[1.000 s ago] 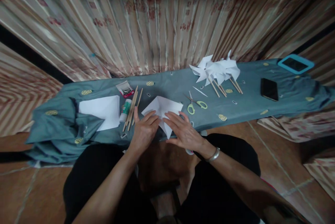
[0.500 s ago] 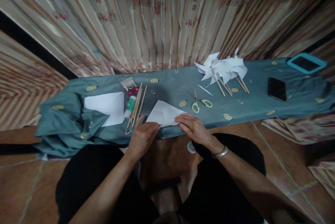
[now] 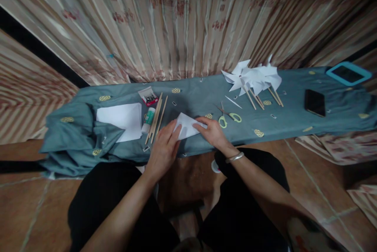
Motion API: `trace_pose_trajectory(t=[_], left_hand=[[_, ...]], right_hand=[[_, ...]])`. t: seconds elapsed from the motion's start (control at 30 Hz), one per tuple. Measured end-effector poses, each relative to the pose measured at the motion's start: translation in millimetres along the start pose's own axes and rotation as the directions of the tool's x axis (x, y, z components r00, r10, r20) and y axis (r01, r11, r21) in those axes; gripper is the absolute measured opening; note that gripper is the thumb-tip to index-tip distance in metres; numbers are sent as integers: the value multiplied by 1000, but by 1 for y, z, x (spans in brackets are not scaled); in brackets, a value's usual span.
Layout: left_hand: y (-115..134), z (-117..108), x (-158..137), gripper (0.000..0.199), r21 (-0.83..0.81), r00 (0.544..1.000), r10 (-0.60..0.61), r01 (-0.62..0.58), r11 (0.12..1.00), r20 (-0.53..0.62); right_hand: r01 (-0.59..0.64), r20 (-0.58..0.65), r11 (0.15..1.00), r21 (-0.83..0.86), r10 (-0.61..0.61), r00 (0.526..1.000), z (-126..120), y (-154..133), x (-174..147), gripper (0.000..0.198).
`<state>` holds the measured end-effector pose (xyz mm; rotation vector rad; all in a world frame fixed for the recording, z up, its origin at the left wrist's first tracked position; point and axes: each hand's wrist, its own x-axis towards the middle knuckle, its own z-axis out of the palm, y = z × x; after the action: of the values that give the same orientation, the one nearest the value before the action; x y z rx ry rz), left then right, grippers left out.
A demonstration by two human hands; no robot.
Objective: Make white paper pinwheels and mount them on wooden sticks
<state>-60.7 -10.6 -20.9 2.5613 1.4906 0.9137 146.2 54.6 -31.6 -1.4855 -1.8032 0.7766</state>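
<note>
A folded sheet of white paper [image 3: 188, 126] is held between my two hands at the near edge of the cloth-covered table. My left hand [image 3: 165, 142] grips its left corner, thumb on top. At the right corner, my right hand [image 3: 212, 131] pinches the paper between thumb and fingers. Just left of my left hand lie several wooden sticks [image 3: 156, 118] and a green-and-white glue stick [image 3: 148, 120]. Scissors with light green handles [image 3: 227, 116] rest open-bladed beyond my right hand.
A stack of white paper [image 3: 120, 118] lies at the left, near an open box of metal pins [image 3: 149, 96]. Several paper pinwheels [image 3: 253, 77] on sticks lie at the back right, a thin white strip [image 3: 233, 102] beside them. Farther right are a black phone [image 3: 315, 103] and a blue-framed tablet [image 3: 349, 73].
Both hands have moved up onto the paper from its near edge, gripping the two side corners. The paper now looks smaller and raised. The whole view has shifted slightly.
</note>
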Motion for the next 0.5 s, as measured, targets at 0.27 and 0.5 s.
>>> trace_pose_trajectory(t=[0.27, 0.5], left_hand=[[25, 16, -11, 57, 167, 966, 46, -91, 982, 256], [20, 18, -10, 62, 185, 948, 14, -77, 980, 319]], right_hand=[[-34, -29, 993, -110, 31, 999, 3, -7, 1, 16], [-77, 3, 977, -197, 79, 997, 2, -17, 3, 21]])
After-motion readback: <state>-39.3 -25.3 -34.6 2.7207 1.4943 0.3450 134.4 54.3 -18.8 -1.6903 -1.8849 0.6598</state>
